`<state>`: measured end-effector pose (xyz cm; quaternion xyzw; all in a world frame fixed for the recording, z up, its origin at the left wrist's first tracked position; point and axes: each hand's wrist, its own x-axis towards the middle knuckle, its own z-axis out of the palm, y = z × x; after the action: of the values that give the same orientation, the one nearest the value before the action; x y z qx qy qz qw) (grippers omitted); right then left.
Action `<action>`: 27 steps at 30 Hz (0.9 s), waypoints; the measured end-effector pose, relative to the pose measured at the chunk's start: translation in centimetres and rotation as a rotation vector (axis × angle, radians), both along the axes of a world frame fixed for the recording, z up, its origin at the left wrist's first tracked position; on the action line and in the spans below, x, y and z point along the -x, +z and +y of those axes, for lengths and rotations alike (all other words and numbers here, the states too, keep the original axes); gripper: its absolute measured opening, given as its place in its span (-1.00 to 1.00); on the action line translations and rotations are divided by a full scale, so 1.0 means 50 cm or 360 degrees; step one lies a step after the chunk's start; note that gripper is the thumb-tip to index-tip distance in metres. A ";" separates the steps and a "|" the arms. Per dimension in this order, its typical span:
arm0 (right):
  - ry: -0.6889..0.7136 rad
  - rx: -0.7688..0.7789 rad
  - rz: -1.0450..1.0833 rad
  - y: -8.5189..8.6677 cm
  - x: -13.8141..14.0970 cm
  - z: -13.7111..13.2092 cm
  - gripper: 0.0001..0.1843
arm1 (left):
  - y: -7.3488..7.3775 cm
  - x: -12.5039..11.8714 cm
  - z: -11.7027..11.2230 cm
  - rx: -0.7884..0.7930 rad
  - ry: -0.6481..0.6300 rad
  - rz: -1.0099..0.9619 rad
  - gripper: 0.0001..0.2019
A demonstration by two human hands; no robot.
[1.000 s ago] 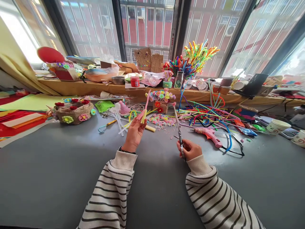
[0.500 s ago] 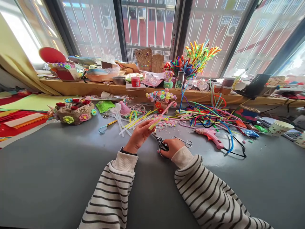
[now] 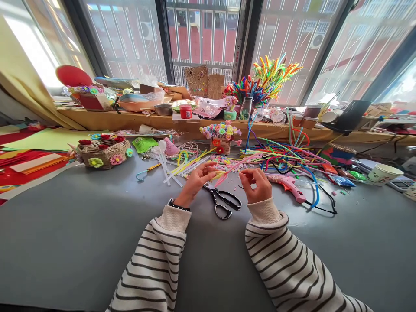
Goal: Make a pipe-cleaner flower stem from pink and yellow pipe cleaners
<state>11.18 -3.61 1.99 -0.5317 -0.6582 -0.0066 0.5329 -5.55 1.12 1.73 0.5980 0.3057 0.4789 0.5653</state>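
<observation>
My left hand (image 3: 196, 182) is closed in a pinch on pink and yellow pipe cleaners, whose long pink pipe cleaner (image 3: 240, 165) slants up to the right. My right hand (image 3: 257, 185) is raised to the right of them, thumb and fingertips pressed together; anything in that pinch is too small to make out. Between and just below my hands, black-handled scissors (image 3: 222, 199) lie partly spread on the grey table (image 3: 214, 260). Pink and yellow snippets (image 3: 217, 161) are scattered behind my hands.
A pink glue gun (image 3: 290, 186) lies right of my right hand. Behind it is a heap of coloured pipe cleaners (image 3: 282, 158). Clear glue sticks (image 3: 165, 167) and a yellow-and-blue crochet hook (image 3: 147, 172) lie at left, beyond them a flowered woven basket (image 3: 103, 157).
My right hand has let go of the scissors, now lying on the table, and has risen to the right. The pink pipe cleaner in my left hand has tilted lower toward the right.
</observation>
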 end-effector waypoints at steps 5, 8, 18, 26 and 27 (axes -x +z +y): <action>-0.0019 -0.0091 -0.0614 -0.023 -0.010 0.014 -0.73 | 0.001 -0.006 -0.003 -0.0068 -0.0105 0.0165 -0.52; 0.0076 0.0066 -0.0749 -0.032 -0.010 0.022 -0.76 | 0.006 -0.007 -0.009 -0.0036 -0.0113 0.0135 -0.53; 0.0358 0.0417 0.0620 -0.013 0.007 0.015 -0.71 | 0.001 -0.019 -0.010 0.0060 -0.0113 -0.0209 -0.63; 0.0757 0.0753 0.0967 -0.021 0.020 0.019 -0.70 | -0.011 -0.077 -0.017 0.0075 -0.0009 -0.0055 -0.73; 0.0752 0.0784 0.0976 -0.024 0.019 0.019 -0.70 | -0.014 -0.080 -0.016 0.0105 0.0009 -0.0053 -0.72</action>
<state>10.24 -2.63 0.77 -0.4552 -0.5551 0.4296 0.5477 -1.56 0.33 1.05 0.5702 0.3137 0.4800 0.5883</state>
